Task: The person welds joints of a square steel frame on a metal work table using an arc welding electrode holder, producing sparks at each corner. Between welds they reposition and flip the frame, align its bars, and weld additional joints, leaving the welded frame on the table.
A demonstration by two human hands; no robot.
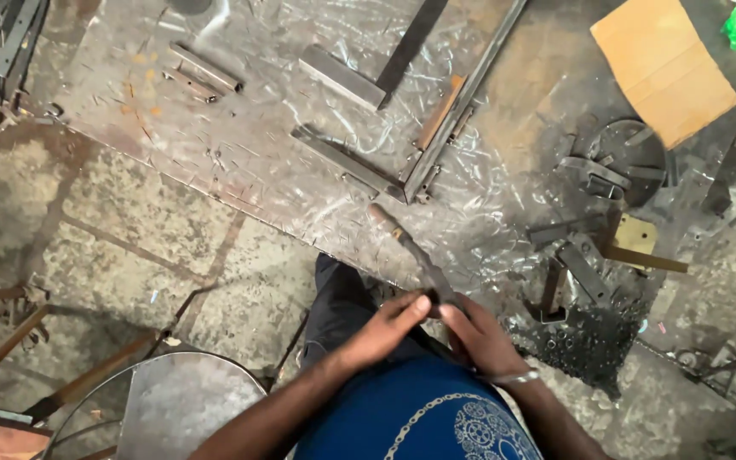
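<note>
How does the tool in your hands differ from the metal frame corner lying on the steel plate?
The tool is a single slim bar, gripped at its near end by the left hand and right hand; the frame corner is two strips joined at an angle, untouched. The tool is raised off the steel plate, pointing away from the body; the frame corner lies flat on it. Both look like dark, worn metal.

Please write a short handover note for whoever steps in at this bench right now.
Left hand and right hand both grip the lower end of a hammer-like tool, its head raised over the scratched steel sheet.
An angled metal frame lies on the sheet ahead, untouched, with short bar offcuts farther left.
Scrap pieces and small dark bits lie to the right.
</note>
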